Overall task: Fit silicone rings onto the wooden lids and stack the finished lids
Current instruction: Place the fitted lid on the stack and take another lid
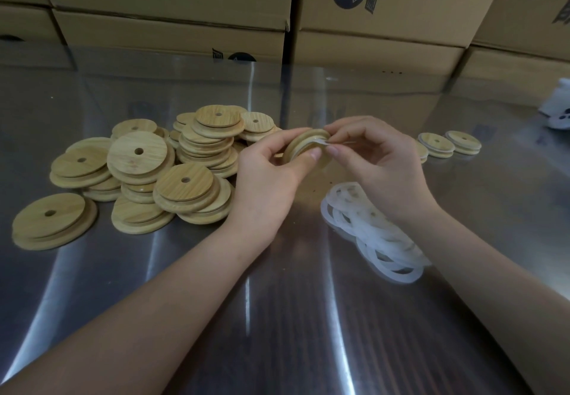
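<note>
Two bare forearms (148, 317) come in from the lower corners of the frame and meet near the centre, above a shiny brushed-steel desk (293, 317) streaked with reflected light. Just right of centre, partly hidden by the right forearm, a loose heap of translucent white silicone rings (379, 240) lies flat on the desk, the rings overlapping one another.

Above that heap, in the middle of the frame, the left hand (265, 178) grips a round pale wooden lid (300, 148). The lid is held tilted on edge, off the desk, with the fingers curled behind it and the thumb pressed on its near rim. The right hand (379, 160) meets it from the right. Its thumb and forefinger pinch a thin white silicone ring (319, 141) against the lid's stepped rim, and its other fingers are loosely curled. How far round the lid the ring sits cannot be told.

Left of the hands sprawls a big pile of bare wooden lids (148, 172). Each is a stepped disc with a small centre hole; some are stacked, some have slid apart toward the left edge.

Farther back on the right, beyond the right hand, a few lids with a pale band round the rim (436, 145) lie flat in a short row, just beside one another. At the right edge sits a white object (556, 111), cut off by the frame. Along the top, brown cardboard boxes (172, 24) with dark printed marks stand stacked behind the desk.
</note>
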Motion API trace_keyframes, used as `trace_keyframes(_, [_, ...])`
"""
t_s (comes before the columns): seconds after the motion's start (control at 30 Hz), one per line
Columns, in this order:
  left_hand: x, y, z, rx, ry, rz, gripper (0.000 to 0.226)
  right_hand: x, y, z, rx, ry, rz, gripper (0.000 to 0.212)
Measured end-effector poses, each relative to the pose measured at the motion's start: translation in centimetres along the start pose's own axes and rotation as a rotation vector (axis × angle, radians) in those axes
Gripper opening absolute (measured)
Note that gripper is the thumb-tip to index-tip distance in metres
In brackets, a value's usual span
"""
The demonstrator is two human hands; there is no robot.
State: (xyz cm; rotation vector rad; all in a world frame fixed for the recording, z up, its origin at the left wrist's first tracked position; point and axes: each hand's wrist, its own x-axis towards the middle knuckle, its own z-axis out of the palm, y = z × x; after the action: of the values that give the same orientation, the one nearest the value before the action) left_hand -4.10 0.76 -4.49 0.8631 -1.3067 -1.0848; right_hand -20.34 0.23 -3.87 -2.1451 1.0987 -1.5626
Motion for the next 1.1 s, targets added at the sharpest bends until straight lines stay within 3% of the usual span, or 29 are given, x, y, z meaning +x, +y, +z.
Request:
trace_keyframes(0.83, [0.33, -0.15, -0.32, 0.170, -0.022, 0.152, 0.034, 0.23, -0.76, 0.24, 0.018, 0.041, 0.106, 0.025])
trace_keyframes(1.1, [0.37, -0.22, -0.42, 0.164, -0.027, 0.146, 0.031, 0.44, -0.80, -0.26, -0.107, 0.047, 0.081, 0.016])
